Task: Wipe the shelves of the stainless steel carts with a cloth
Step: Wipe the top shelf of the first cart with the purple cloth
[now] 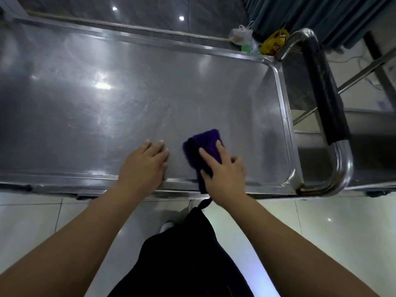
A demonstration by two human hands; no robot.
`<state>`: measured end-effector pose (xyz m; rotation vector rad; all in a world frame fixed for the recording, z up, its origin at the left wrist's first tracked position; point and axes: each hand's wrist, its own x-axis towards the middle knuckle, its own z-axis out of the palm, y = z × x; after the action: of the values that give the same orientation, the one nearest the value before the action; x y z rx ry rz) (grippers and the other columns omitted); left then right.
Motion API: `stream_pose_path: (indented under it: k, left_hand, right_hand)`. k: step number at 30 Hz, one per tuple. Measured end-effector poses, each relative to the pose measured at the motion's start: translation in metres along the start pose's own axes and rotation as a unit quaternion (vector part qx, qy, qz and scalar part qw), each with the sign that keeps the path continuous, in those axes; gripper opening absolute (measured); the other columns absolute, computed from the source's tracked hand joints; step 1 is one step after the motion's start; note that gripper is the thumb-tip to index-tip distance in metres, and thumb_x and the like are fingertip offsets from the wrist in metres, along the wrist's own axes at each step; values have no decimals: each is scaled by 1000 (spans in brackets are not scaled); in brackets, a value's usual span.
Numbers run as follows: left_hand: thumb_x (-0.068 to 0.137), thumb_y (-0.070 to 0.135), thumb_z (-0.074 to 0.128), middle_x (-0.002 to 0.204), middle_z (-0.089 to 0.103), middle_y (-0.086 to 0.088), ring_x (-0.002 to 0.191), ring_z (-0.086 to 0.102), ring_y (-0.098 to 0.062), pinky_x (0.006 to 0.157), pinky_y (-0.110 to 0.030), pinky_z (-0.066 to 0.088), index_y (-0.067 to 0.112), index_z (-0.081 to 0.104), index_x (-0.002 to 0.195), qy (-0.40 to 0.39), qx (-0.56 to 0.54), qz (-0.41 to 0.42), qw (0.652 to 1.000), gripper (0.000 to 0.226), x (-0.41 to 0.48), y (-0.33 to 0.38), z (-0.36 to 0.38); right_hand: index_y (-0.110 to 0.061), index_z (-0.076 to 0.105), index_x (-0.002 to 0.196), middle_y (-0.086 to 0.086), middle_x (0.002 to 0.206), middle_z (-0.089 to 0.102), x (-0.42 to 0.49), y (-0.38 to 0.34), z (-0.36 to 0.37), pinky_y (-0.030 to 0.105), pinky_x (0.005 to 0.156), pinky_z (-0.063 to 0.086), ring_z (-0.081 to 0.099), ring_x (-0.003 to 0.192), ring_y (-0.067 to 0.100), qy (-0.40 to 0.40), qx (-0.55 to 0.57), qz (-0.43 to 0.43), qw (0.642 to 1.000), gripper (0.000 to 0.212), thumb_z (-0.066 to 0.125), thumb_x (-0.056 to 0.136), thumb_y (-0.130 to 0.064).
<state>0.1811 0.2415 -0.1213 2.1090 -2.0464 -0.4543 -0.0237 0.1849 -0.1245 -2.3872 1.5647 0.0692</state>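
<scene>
The top shelf of a stainless steel cart [128, 99] fills the view, with a raised rim all round. A folded purple cloth [206, 142] lies on the shelf near its front edge, right of centre, and one end hangs over the rim. My right hand [225, 170] presses flat on the cloth with straight fingers. My left hand [143, 166] rests flat on the bare shelf just left of the cloth, fingers straight.
The cart's handle [327, 103], wrapped in black, arches over the right end. Plastic bags [274, 42] lie on the floor beyond the far right corner, beside a dark curtain [321, 16]. Another steel surface [368, 146] stands to the right. Pale floor tiles lie below.
</scene>
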Motion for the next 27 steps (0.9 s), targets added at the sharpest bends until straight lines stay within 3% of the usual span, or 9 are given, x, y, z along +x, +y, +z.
stream_pose_path:
  k: [2,4,10,12,17,19,21,24,27]
  left_hand:
    - [90,21,44,132,54,-20,118,49,-46,94,-56,44,-2,62,118,-13,-3,-5,1000,40,-4,-1,5]
    - [95,21,46,142,46,-14,130,39,-42,101,-54,37,3,56,127,-16,-6,-21,1000,38,-4,-4,10]
    - [98,26,41,151,34,-4,141,24,-33,110,-49,25,12,47,136,-20,-5,-48,999,41,-2,-2,20]
    - [98,27,40,150,34,-4,141,23,-32,110,-48,25,13,47,135,-23,3,-60,998,40,-1,0,21]
    - [93,33,49,136,51,-6,126,43,-33,99,-46,37,11,60,116,13,23,-64,998,33,3,7,17]
    - [92,34,49,129,55,-4,118,48,-31,94,-44,40,12,62,110,27,30,-62,997,30,4,9,16]
    - [91,32,52,120,60,-5,107,53,-31,87,-44,42,12,63,102,45,25,-65,997,26,7,11,13]
    - [91,34,52,104,63,-6,93,56,-32,78,-41,44,12,64,94,50,45,-75,995,25,12,16,8]
    - [91,40,47,101,61,-8,92,56,-33,80,-42,42,12,63,95,26,71,-102,992,32,22,25,2]
  right_hand:
    - [-54,25,140,-10,158,10,-15,5,1,40,95,29,32,112,28,-22,5,-103,994,51,43,93,-46]
    - [-56,27,138,-14,157,14,-16,27,-7,39,96,31,33,112,27,-25,1,-118,993,49,44,93,-46]
    - [-50,18,143,-7,159,10,-15,76,-15,50,106,24,28,127,39,8,3,209,978,53,40,96,-45]
    - [-48,18,145,-4,159,8,-15,55,-11,51,105,23,27,126,41,8,0,237,971,53,38,95,-46]
    - [-52,20,142,-7,159,11,-32,13,5,42,94,28,32,112,29,-10,-26,-18,999,52,39,94,-46]
    - [-53,19,141,-10,158,12,-26,34,-4,40,93,29,34,112,28,-18,-43,-53,998,52,39,94,-45]
    - [-53,17,142,-10,158,11,-20,68,-12,42,96,30,34,117,30,-5,-69,23,997,53,39,95,-43]
    - [-45,14,146,-1,159,9,-14,111,-27,48,105,28,29,126,40,11,-34,271,962,54,35,97,-40]
    - [-35,12,149,7,158,6,-8,99,-25,51,107,23,24,128,44,18,-50,344,937,57,33,97,-36]
